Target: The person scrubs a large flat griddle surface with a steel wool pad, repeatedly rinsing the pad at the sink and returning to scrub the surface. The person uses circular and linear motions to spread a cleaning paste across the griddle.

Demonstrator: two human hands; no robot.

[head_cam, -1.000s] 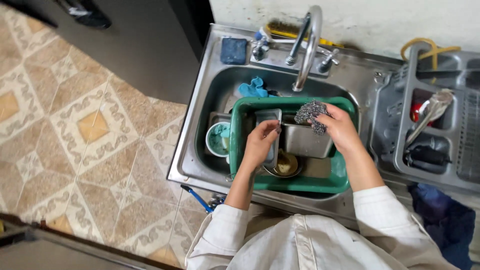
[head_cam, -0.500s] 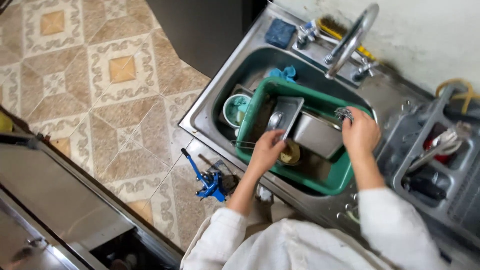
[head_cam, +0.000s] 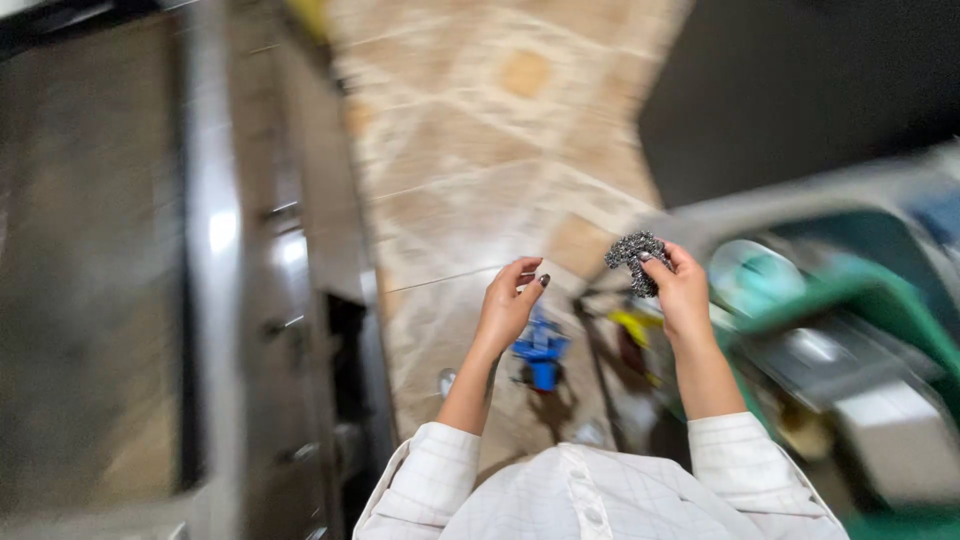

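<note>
Nearest the camera, your white sleeves [head_cam: 600, 495] fill the bottom edge, both forearms raised over the tiled floor [head_cam: 480, 130]. Your left hand [head_cam: 508, 305] is empty, its fingers loosely curled with the thumb and forefinger close together, holding nothing. Your right hand [head_cam: 678, 290] pinches a steel wool scourer [head_cam: 632, 256] at its fingertips, the grey tangle sticking up above the hand, well clear of the basin. Below and between the hands, a small blue tool [head_cam: 540, 355] lies on the floor, with a yellow object [head_cam: 636, 325] just beside it. To your right, blurred by the camera's swing, sits the green wash basin [head_cam: 880, 300] holding a metal tray [head_cam: 815, 355], a pale round bowl [head_cam: 748, 275] beside it. On your left stands a steel cabinet [head_cam: 200, 300].
</note>
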